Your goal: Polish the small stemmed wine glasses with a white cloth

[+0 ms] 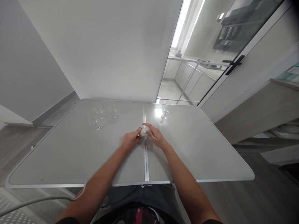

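Observation:
Over the seam of the folding table (112,168), both my hands hold a small, rounded, whitish glass (144,132). My left hand (131,139) grips its left end between thumb and fingers. On the other side my right hand (156,136) is closed round it, thumb on the near side and fingers over the far side. The fingers hide much of its shape. Beyond my right hand a clear stemmed glass (164,112) stands upright. Several more clear stemmed glasses, among them one glass (113,109) and another glass (94,120), stand at the table's far left.
A white wall (105,49) rises behind the table's far edge. To the right is a glass-paned door with a black handle (234,64), then a wooden shelf unit (261,109). A pale cable (53,198) runs past my left forearm at the near edge.

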Available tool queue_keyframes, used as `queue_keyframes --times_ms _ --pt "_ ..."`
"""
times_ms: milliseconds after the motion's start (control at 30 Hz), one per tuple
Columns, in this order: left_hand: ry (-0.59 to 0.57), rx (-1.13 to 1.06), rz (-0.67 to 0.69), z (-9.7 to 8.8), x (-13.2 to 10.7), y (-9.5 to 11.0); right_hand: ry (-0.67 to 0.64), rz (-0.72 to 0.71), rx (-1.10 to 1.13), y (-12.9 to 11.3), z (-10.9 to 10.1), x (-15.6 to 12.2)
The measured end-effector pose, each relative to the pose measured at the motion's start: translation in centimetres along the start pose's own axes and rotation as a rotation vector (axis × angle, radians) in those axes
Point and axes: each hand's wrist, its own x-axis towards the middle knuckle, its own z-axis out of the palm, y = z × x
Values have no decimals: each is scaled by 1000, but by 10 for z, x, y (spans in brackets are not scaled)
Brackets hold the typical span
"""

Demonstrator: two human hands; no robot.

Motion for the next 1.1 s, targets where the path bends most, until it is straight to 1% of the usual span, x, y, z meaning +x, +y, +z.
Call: queue_keyframes --times_ms 67,133,200,233,267,300,367,433,500,533,667,733,800,833,900,933,1067,1100 --pt "4 -6 8 2 -1 -3 25 2 101 0 1 0" --pt "10 -33 20 4 -1 -4 124 10 191 0 -2 -2" --pt "24 -57 12 7 0 -5 242 21 202 -1 -5 -4" --pt "42 -59 -7 7 0 -5 267 25 175 -2 -7 -5" --pt "65 -51 -36 7 0 -4 257 27 134 -3 -7 -6" --pt "85 -33 -68 7 1 -4 215 31 89 -3 -7 -5" --pt "82 18 -105 4 1 -3 87 47 17 -5 -4 -3" --pt "22 69 -109 1 2 -1 -6 79 -1 -5 0 0" --pt "-39 85 -101 -1 2 1 -35 106 31 -3 3 3" --pt "-58 75 -94 -2 2 2 -28 112 61 -2 3 3" --pt "-108 -39 -25 0 4 3 79 75 167 3 1 0" --pt "-126 -64 -14 -1 5 1 33 48 139 4 0 -1" --pt "-139 -48 -20 -2 6 -1 -55 23 50 5 0 -1" --pt "-142 -30 -24 -4 6 -2 -72 10 -6 5 0 -1" --pt "-127 4 -33 -5 6 -2 -31 -8 -87 5 0 0" --pt "-108 11 -35 -6 6 -1 2 -12 -86 4 0 0" --pt "-1 -18 -33 -5 2 8 105 -16 146 -1 -3 -4" --pt "23 -18 -38 -5 1 11 132 -17 173 -3 -3 -5"
